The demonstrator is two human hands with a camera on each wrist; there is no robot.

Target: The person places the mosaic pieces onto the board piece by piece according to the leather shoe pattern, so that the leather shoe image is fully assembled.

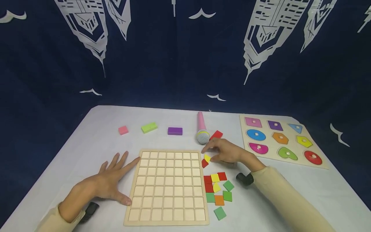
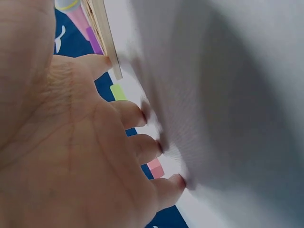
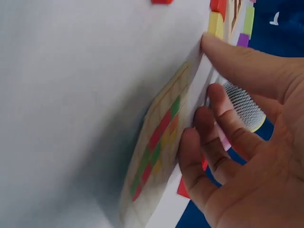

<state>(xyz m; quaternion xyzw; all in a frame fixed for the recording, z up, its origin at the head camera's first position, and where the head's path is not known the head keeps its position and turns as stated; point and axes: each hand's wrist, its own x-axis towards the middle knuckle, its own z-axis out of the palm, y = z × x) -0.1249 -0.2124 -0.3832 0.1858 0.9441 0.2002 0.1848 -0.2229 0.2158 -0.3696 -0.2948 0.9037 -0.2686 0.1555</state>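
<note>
Wooden grid board [image 1: 170,188] lies between the hands [image 1: 108,182] [image 1: 227,150], touching the left.

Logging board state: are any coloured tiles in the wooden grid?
No, every cell of the wooden grid shows bare wood, and the coloured tiles lie to its right.

Pale tan gridded board [image 1: 166,181] — red, yellow, green, orange tiles [image 1: 216,187]

Free strip across white desk [image 1: 162,141] between pale wooden grid board [image 1: 168,184] and purple rectangular block [image 1: 175,131]. Board's right side obstructed: flat multicoloured tiles [image 1: 219,200], right hand [image 1: 225,151], pink-handled silver-headed toy microphone [image 1: 201,124] just beyond. Left hand [image 1: 107,181] blocks board's left edge.
</note>
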